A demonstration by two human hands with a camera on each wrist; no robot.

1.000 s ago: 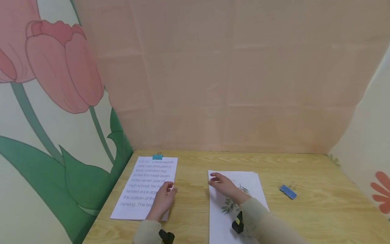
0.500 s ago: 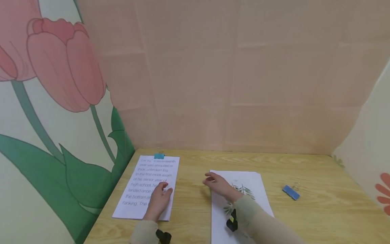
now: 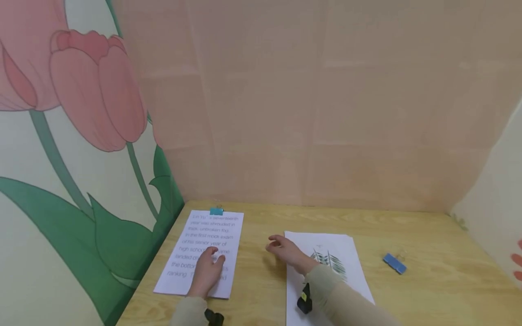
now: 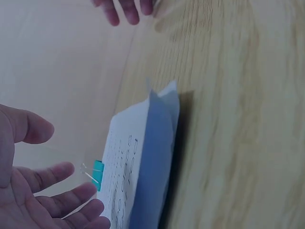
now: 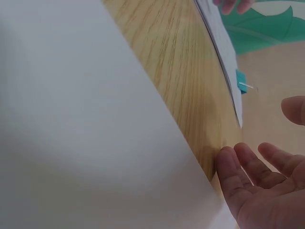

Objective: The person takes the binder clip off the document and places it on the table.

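Note:
A stack of printed text sheets (image 3: 173, 265) lies at the left, with a teal binder clip (image 3: 216, 211) on its top edge. My left hand (image 3: 205, 271) is over the stack's lower right part, holding nothing; its fingers are spread and loosely bent in the left wrist view. There, the sheets' near edges gape apart. To the right lies another stack of white sheets (image 3: 350, 276) with a green leaf print. My right hand (image 3: 288, 253) reaches across its upper left edge, fingertips past the paper and loosely bent, holding nothing. Whether those fingers touch anything I cannot tell.
A blue binder clip (image 3: 394, 263) lies on the wooden table (image 3: 444, 290) right of the leaf-print stack. Bare wood (image 3: 257, 226) separates the two stacks. A pinkish covering (image 3: 285, 113) hangs at the back, and a tulip-painted wall (image 3: 122, 190) borders the left.
Both hands have moved left: the left farther over the text sheets, the right from above the leaf-print stack to past its left edge. The head view has shifted slightly.

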